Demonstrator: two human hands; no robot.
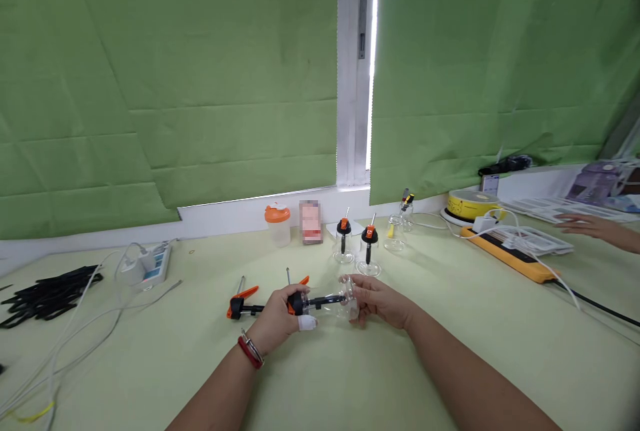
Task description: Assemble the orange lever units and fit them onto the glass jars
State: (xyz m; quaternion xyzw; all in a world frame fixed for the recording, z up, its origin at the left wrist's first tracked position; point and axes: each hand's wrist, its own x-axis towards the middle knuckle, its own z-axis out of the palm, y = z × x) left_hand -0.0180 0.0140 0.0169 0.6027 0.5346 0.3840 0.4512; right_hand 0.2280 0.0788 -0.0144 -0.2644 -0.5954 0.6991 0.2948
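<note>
My left hand is closed around the black and orange pump lid of a clear dispenser bottle lying on its side. A black tube runs from the lid into the bottle. My right hand, fingers curled, grips the wide base of that clear bottle. Left of my left hand, a second pump lid with an orange lever and metal spout lies on the table. Behind my hands stand two upright dispenser bottles with black and orange tops, side by side.
An orange-lidded cup and a blurred pink box stand by the wall. Clear bottles are behind right. Power strips and cables lie both sides; black straps far left. Another person's hand reaches in at right.
</note>
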